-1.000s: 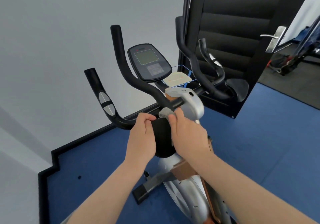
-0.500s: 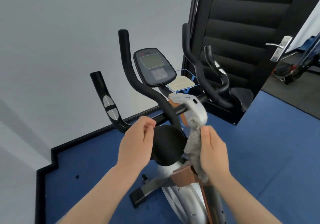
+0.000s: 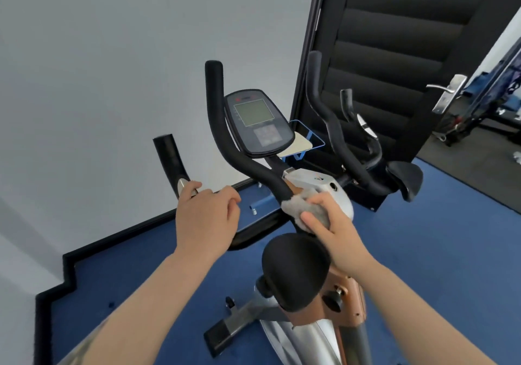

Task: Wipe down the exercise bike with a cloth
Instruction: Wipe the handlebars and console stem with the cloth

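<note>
The exercise bike [image 3: 307, 339] stands in front of me, with black foam handlebars [image 3: 225, 139], a console [image 3: 258, 123] and a black pad [image 3: 296, 271] near me. My right hand [image 3: 329, 232] grips a grey cloth [image 3: 306, 208] wrapped round the base of the inner left handlebar, beside the silver housing [image 3: 338, 192]. My left hand [image 3: 205, 218] rests on the outer left grip bar [image 3: 169, 158], fingers curled over it near its metal sensor.
A black padded door [image 3: 394, 54] with a metal handle [image 3: 448, 94] stands open behind the bike. Its glossy base mirrors the handlebars. Blue floor mat [image 3: 437, 246] surrounds the bike. A grey wall is to the left. More equipment [image 3: 485, 111] shows through the doorway.
My right hand carried the cloth up from beside the pad to the handlebar base. My left hand left the pad and moved up-left onto the outer grip bar.
</note>
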`<state>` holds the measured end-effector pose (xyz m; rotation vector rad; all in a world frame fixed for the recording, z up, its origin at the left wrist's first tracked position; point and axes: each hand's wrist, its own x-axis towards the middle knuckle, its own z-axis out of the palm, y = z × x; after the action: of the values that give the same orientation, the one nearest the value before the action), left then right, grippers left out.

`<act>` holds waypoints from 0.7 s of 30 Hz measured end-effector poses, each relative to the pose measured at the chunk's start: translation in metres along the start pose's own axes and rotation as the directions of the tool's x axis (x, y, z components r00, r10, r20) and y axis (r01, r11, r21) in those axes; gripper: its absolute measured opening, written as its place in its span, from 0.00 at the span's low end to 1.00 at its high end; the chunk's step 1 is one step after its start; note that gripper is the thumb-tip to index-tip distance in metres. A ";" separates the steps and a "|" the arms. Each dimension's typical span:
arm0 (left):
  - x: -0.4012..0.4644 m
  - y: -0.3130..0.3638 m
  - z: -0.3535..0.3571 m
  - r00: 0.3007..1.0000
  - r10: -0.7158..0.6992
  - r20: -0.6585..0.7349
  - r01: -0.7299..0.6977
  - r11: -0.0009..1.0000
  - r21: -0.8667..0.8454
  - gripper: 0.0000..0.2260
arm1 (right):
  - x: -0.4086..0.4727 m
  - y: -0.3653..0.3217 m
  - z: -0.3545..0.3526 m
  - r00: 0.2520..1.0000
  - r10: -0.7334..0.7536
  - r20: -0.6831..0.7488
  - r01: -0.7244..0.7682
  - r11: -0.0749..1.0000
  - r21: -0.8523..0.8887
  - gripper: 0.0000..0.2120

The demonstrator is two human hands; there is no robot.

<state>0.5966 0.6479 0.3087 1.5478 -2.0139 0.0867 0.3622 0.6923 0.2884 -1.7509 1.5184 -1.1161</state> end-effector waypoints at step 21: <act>0.001 0.002 0.003 0.999 -0.038 0.001 0.038 0.999 0.007 0.10 | 0.027 -0.006 0.020 0.992 -0.012 -0.128 0.024 0.996 0.086 0.05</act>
<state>0.5939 0.6468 0.3075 1.5897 -1.9856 0.0778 0.3827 0.6646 0.2894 -1.6654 1.5060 -1.3056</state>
